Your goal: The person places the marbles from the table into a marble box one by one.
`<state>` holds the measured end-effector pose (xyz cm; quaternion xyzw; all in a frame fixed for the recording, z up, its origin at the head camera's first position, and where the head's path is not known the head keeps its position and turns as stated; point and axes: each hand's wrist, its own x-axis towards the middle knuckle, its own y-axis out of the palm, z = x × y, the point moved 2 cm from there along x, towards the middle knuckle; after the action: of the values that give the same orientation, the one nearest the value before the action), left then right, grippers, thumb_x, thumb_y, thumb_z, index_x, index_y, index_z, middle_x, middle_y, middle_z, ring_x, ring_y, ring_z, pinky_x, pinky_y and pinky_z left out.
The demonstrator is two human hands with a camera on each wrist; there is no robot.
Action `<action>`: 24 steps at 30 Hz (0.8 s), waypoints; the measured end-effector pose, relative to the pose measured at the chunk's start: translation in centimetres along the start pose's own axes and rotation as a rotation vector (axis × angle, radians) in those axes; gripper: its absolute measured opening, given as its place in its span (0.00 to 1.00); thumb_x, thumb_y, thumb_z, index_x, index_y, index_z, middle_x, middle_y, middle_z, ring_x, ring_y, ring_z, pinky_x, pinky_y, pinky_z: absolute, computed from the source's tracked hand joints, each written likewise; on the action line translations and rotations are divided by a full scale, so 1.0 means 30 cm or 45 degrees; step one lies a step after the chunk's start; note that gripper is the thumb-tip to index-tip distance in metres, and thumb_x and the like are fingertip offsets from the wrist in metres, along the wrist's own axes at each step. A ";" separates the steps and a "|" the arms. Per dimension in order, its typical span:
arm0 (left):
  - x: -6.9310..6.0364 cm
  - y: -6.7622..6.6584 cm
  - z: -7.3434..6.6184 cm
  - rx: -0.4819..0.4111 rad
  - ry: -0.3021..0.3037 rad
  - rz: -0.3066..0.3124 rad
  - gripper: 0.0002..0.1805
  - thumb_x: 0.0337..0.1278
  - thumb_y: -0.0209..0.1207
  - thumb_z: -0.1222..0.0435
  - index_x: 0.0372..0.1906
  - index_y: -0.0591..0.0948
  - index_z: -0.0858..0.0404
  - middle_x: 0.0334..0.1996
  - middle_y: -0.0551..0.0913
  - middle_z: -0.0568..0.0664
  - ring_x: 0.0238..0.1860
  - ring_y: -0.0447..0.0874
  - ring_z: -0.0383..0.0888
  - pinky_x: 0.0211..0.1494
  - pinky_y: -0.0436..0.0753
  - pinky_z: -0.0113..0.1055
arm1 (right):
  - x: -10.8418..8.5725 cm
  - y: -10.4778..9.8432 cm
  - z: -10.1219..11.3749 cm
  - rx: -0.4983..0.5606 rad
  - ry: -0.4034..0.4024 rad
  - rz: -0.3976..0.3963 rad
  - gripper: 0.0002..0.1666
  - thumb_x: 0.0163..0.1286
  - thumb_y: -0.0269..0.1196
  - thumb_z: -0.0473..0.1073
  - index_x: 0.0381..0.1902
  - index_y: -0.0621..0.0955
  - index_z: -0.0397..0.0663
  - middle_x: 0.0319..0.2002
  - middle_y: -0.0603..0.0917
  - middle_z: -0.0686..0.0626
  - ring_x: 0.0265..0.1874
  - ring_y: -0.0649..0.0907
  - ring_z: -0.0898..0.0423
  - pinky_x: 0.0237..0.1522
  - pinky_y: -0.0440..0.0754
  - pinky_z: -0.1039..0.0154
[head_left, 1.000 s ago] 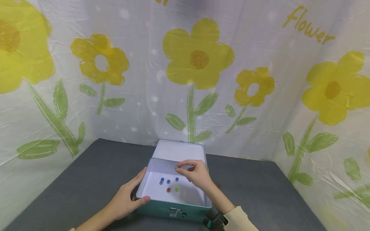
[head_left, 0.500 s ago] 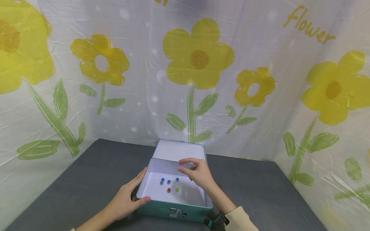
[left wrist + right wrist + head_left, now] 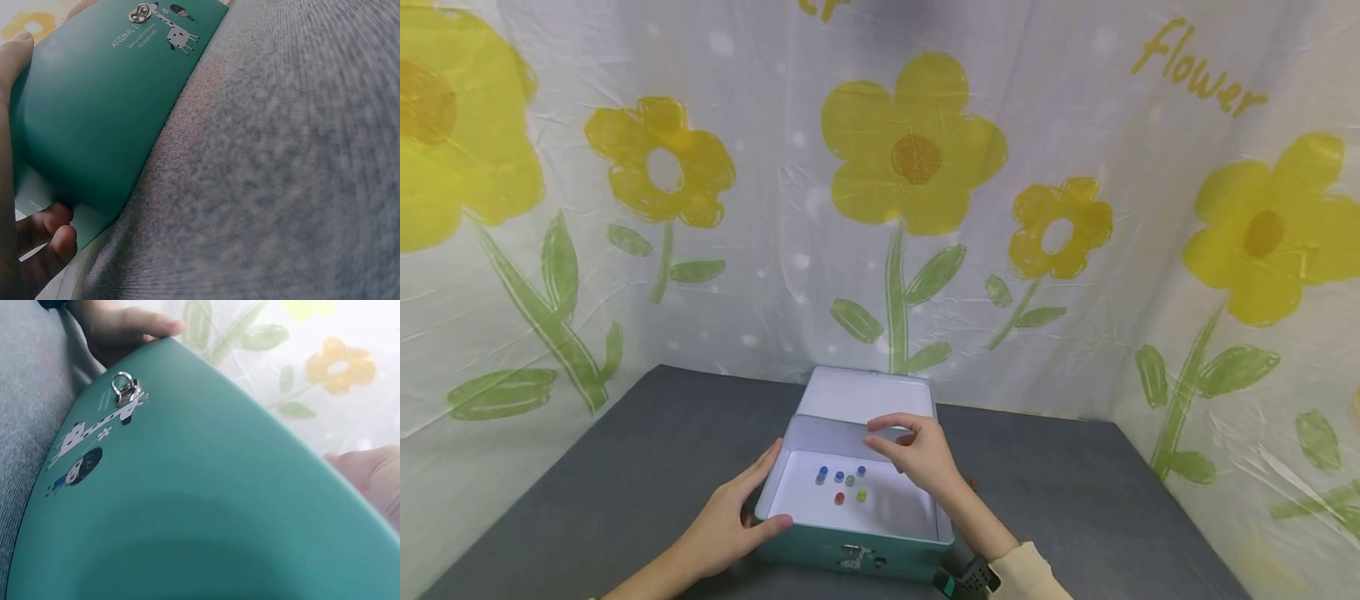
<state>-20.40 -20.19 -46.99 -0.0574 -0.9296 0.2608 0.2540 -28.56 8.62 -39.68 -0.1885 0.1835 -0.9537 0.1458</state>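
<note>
A teal tin box (image 3: 850, 557) with a hinged lid (image 3: 867, 393) stands open, its inside white. My left hand (image 3: 724, 518) grips its left side, thumb over the front rim; in the left wrist view, curled fingertips (image 3: 61, 240) touch the box's end. Above the box floor hovers my right hand (image 3: 917, 450), thumb and index finger apart with nothing between them. Several small bead-like pieces lie on the floor: blue pieces (image 3: 839, 477), a red piece (image 3: 839, 498), a yellow-green piece (image 3: 861, 496) and a pale green piece (image 3: 850, 481).
A small reddish piece (image 3: 973, 482) lies on the dark tabletop (image 3: 1045, 500) beyond the right forearm. A metal clasp (image 3: 127, 389) and a giraffe picture mark the box front. Flower-printed cloth (image 3: 760, 250) hangs behind and at both sides.
My right hand has let go of a pale green piece, which now lies among the others in the box. The left hand has stayed on the box's side.
</note>
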 end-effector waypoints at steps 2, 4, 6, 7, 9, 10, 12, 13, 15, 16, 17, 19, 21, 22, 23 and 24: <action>0.000 0.002 0.005 0.002 -0.004 0.000 0.52 0.60 0.74 0.58 0.85 0.59 0.61 0.81 0.62 0.67 0.23 0.65 0.30 0.24 0.73 0.29 | -0.005 -0.006 -0.003 -0.005 -0.004 0.001 0.16 0.70 0.74 0.45 0.51 0.90 0.42 0.34 0.89 0.31 0.10 0.64 0.63 0.16 0.61 0.68; 0.000 0.004 0.009 0.005 -0.003 -0.001 0.52 0.60 0.74 0.58 0.85 0.59 0.60 0.81 0.62 0.67 0.23 0.65 0.30 0.23 0.73 0.29 | -0.010 -0.015 -0.006 -0.021 -0.013 -0.005 0.15 0.70 0.75 0.45 0.50 0.91 0.43 0.36 0.90 0.35 0.10 0.64 0.64 0.17 0.61 0.68; 0.001 0.005 0.011 0.013 0.005 -0.006 0.52 0.60 0.74 0.58 0.85 0.59 0.60 0.81 0.62 0.67 0.23 0.65 0.29 0.23 0.73 0.29 | -0.014 -0.028 -0.005 -0.040 -0.036 -0.009 0.15 0.70 0.75 0.44 0.50 0.91 0.43 0.38 0.91 0.39 0.10 0.65 0.65 0.16 0.62 0.68; 0.002 0.004 0.011 0.014 0.005 -0.008 0.53 0.60 0.74 0.58 0.85 0.59 0.59 0.81 0.62 0.66 0.23 0.65 0.29 0.23 0.73 0.29 | -0.016 -0.035 -0.004 -0.050 -0.046 -0.012 0.15 0.70 0.75 0.44 0.50 0.91 0.43 0.38 0.92 0.40 0.10 0.65 0.65 0.16 0.62 0.69; 0.005 0.003 0.011 0.017 0.016 -0.013 0.52 0.60 0.74 0.58 0.85 0.59 0.60 0.80 0.63 0.67 0.24 0.65 0.29 0.23 0.73 0.29 | -0.021 -0.052 -0.004 -0.078 -0.065 -0.028 0.14 0.70 0.75 0.43 0.49 0.91 0.43 0.41 0.92 0.45 0.10 0.65 0.66 0.17 0.63 0.69; 0.004 0.003 0.011 0.021 0.016 -0.015 0.52 0.59 0.74 0.58 0.85 0.60 0.61 0.80 0.63 0.67 0.24 0.65 0.30 0.24 0.73 0.29 | -0.025 -0.060 -0.005 -0.092 -0.073 -0.036 0.13 0.70 0.75 0.43 0.48 0.91 0.43 0.41 0.92 0.45 0.10 0.65 0.66 0.17 0.63 0.70; 0.004 0.003 0.011 0.026 0.016 -0.016 0.52 0.59 0.74 0.58 0.85 0.60 0.62 0.80 0.63 0.67 0.24 0.65 0.30 0.24 0.73 0.29 | -0.034 -0.077 -0.011 -0.114 -0.070 -0.053 0.11 0.70 0.74 0.42 0.48 0.92 0.43 0.42 0.93 0.46 0.10 0.66 0.67 0.17 0.65 0.70; 0.004 0.002 0.012 0.027 0.009 -0.015 0.52 0.59 0.74 0.58 0.85 0.60 0.62 0.81 0.63 0.66 0.25 0.65 0.30 0.24 0.73 0.29 | -0.039 -0.086 -0.015 -0.121 -0.065 -0.063 0.11 0.70 0.74 0.42 0.47 0.92 0.44 0.41 0.93 0.46 0.09 0.66 0.67 0.17 0.65 0.70; 0.004 0.002 0.014 0.031 0.003 -0.014 0.52 0.59 0.74 0.58 0.85 0.60 0.62 0.81 0.63 0.66 0.25 0.66 0.30 0.24 0.73 0.29 | -0.049 -0.104 -0.026 -0.140 -0.051 -0.086 0.10 0.70 0.74 0.41 0.46 0.92 0.44 0.39 0.93 0.44 0.09 0.64 0.67 0.17 0.64 0.70; 0.004 0.002 0.015 0.031 -0.003 -0.012 0.52 0.59 0.74 0.58 0.85 0.60 0.61 0.81 0.62 0.66 0.25 0.66 0.30 0.24 0.73 0.29 | -0.054 -0.112 -0.032 -0.148 -0.043 -0.097 0.09 0.70 0.75 0.41 0.46 0.92 0.45 0.36 0.92 0.42 0.09 0.63 0.67 0.17 0.64 0.70; 0.004 0.002 0.016 0.031 -0.001 -0.013 0.52 0.59 0.74 0.58 0.85 0.60 0.61 0.81 0.62 0.66 0.24 0.66 0.30 0.24 0.73 0.29 | -0.060 -0.121 -0.037 -0.154 -0.033 -0.108 0.09 0.70 0.75 0.41 0.45 0.92 0.45 0.32 0.91 0.39 0.09 0.62 0.67 0.17 0.62 0.70; 0.005 0.002 0.017 0.033 0.010 -0.016 0.52 0.59 0.74 0.59 0.84 0.60 0.62 0.80 0.63 0.67 0.24 0.65 0.30 0.23 0.73 0.29 | -0.069 -0.137 -0.047 -0.167 -0.024 -0.130 0.09 0.69 0.75 0.41 0.45 0.92 0.46 0.25 0.87 0.34 0.09 0.60 0.67 0.16 0.61 0.70; 0.006 0.003 0.017 0.032 0.016 -0.018 0.52 0.59 0.74 0.59 0.84 0.60 0.63 0.80 0.63 0.68 0.23 0.65 0.29 0.23 0.73 0.29 | -0.079 -0.154 -0.055 -0.172 -0.018 -0.149 0.08 0.70 0.74 0.41 0.45 0.92 0.45 0.23 0.85 0.32 0.09 0.59 0.67 0.16 0.59 0.70; 0.006 0.003 0.018 0.034 0.023 -0.019 0.52 0.59 0.74 0.59 0.84 0.60 0.63 0.80 0.63 0.68 0.23 0.65 0.29 0.23 0.73 0.29 | -0.083 -0.163 -0.060 -0.173 -0.014 -0.157 0.08 0.70 0.74 0.40 0.45 0.92 0.45 0.24 0.86 0.34 0.09 0.59 0.67 0.17 0.59 0.70; 0.005 0.004 0.018 0.037 0.024 -0.019 0.52 0.59 0.74 0.59 0.84 0.60 0.64 0.80 0.63 0.68 0.23 0.64 0.29 0.23 0.72 0.29 | -0.088 -0.171 -0.065 -0.176 -0.010 -0.165 0.09 0.70 0.74 0.40 0.45 0.92 0.44 0.26 0.87 0.36 0.10 0.59 0.67 0.17 0.59 0.70; 0.004 0.005 0.017 0.038 0.023 -0.016 0.52 0.59 0.74 0.59 0.84 0.60 0.64 0.80 0.63 0.68 0.23 0.64 0.29 0.23 0.72 0.29 | -0.093 -0.180 -0.072 -0.179 -0.002 -0.173 0.09 0.70 0.74 0.40 0.45 0.92 0.44 0.27 0.89 0.40 0.10 0.60 0.67 0.17 0.60 0.70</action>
<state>-20.78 -20.28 -47.39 -0.0500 -0.9236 0.2725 0.2649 -28.09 15.04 -40.20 -0.2111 0.2366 -0.9460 0.0673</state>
